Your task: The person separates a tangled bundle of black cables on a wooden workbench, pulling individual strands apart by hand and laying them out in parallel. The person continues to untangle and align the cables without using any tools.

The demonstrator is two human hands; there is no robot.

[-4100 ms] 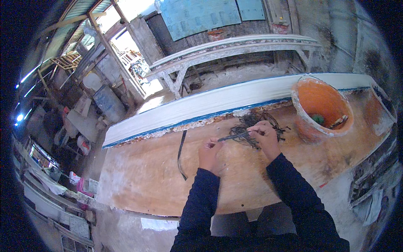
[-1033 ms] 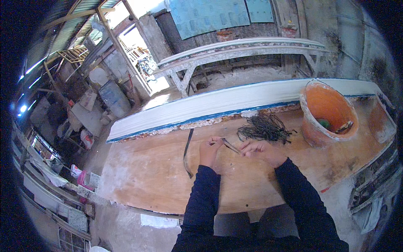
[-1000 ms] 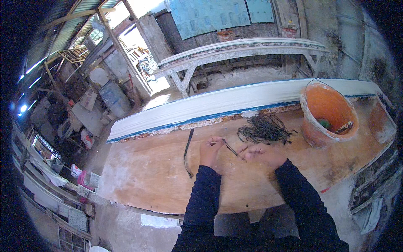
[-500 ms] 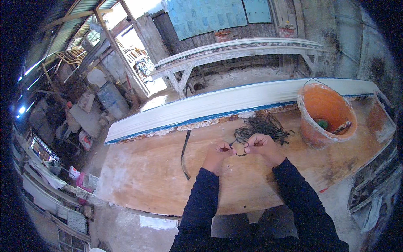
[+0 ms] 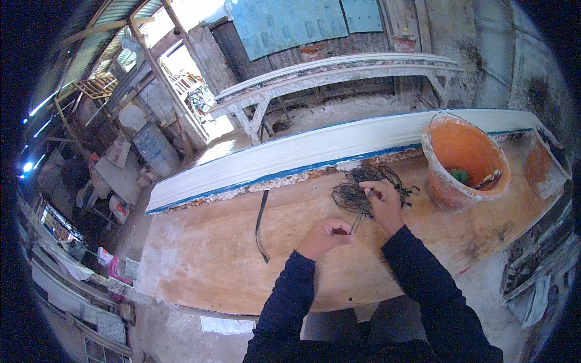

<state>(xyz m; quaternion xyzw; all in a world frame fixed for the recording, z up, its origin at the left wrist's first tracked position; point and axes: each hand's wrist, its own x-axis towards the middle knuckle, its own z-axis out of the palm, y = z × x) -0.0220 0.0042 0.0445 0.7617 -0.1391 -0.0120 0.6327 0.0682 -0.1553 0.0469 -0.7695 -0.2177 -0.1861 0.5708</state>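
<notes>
While the left hand [image 5: 324,235] pinches a dark strand [image 5: 357,222], the right hand [image 5: 382,202] pinches it beside the tangle [image 5: 366,187].

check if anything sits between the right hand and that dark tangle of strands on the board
Nothing visible does. The right hand is already at the near edge of the tangle of dark strands, fingers in it. A thin strand runs from there to the left hand, which pinches its other end. The orange bucket stands off to the right, clear of both.

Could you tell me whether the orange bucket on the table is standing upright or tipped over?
Upright. The orange bucket stands on the wooden table with its open mouth facing up, and a few small items lie at its bottom.
</notes>
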